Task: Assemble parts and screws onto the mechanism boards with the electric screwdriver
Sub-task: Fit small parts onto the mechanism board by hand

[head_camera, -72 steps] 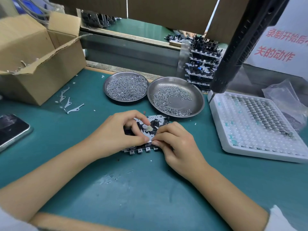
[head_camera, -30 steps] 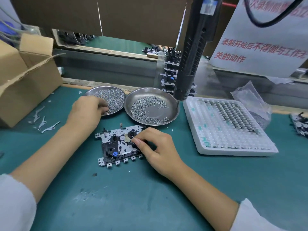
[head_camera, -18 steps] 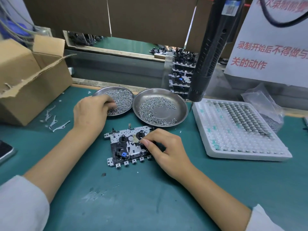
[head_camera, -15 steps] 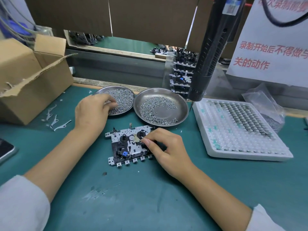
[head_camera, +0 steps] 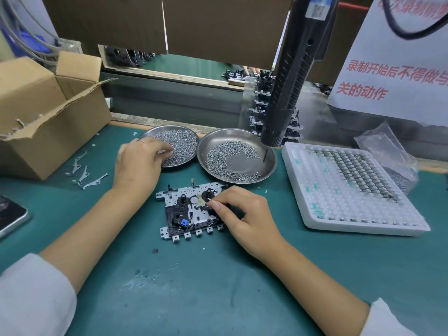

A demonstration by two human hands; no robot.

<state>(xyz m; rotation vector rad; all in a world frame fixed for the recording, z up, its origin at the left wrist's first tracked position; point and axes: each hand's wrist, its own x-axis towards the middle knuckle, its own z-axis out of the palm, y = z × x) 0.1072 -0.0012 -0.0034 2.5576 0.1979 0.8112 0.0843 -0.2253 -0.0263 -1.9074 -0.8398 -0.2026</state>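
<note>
Green mat (head_camera: 218,287), board (head_camera: 191,212) at centre, R hand (head_camera: 247,219) fingers curled, pinching small part on board's right side, L hand (head_camera: 139,163) fingers bent into screws (head_camera: 179,146) in far-left dish (head_camera: 194,154), grip can't tell, driver (head_camera: 291,76) hanging over right dish (head_camera: 271,166), white tray (head_camera: 351,224) at right.

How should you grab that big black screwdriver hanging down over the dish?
Probably wrap a hand around the ribbed middle of the electric screwdriver, coming from the front right. It hangs upright, its tip over the right dish, and the ribs should stop slipping. The right hand is nearest.
</note>
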